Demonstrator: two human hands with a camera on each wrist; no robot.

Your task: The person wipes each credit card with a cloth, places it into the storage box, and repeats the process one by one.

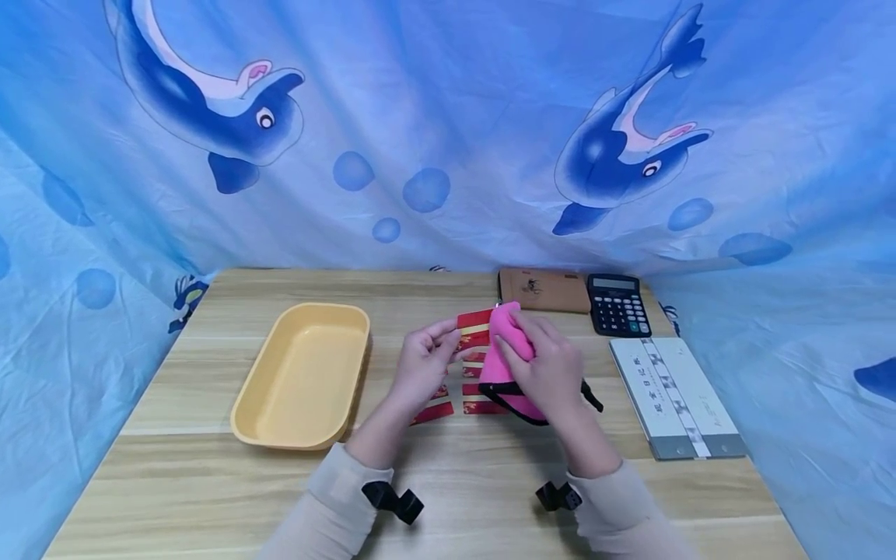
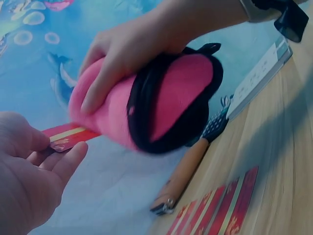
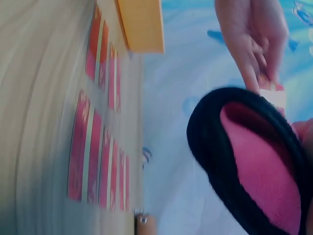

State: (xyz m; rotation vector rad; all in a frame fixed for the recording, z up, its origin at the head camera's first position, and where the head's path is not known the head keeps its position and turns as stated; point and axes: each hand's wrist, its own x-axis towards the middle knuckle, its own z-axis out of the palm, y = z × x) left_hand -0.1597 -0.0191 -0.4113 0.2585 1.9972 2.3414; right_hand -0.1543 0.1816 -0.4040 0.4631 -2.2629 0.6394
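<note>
My left hand (image 1: pixel 422 359) pinches the left end of a red card (image 1: pixel 474 319) with a gold band, raised above the table. My right hand (image 1: pixel 549 364) grips a pink cloth pouch (image 1: pixel 509 340) with black edging and a black loop. In the left wrist view the pouch (image 2: pixel 115 110) overlaps the far end of the card (image 2: pixel 68 136), hiding that end. Its black-rimmed opening (image 3: pixel 264 166) faces the right wrist camera. Below the hands, several similar red cards (image 3: pixel 85 147) lie on the table in two groups.
A yellow tray (image 1: pixel 239 416) stands at the left of the wooden table (image 1: pixel 448 498). A brown wallet (image 1: pixel 553 289) and black calculator (image 1: pixel 619 305) lie at the back right, with a white-and-grey notebook (image 1: pixel 672 397) in front of them. Blue dolphin-print curtain (image 1: pixel 448 117) surrounds the table.
</note>
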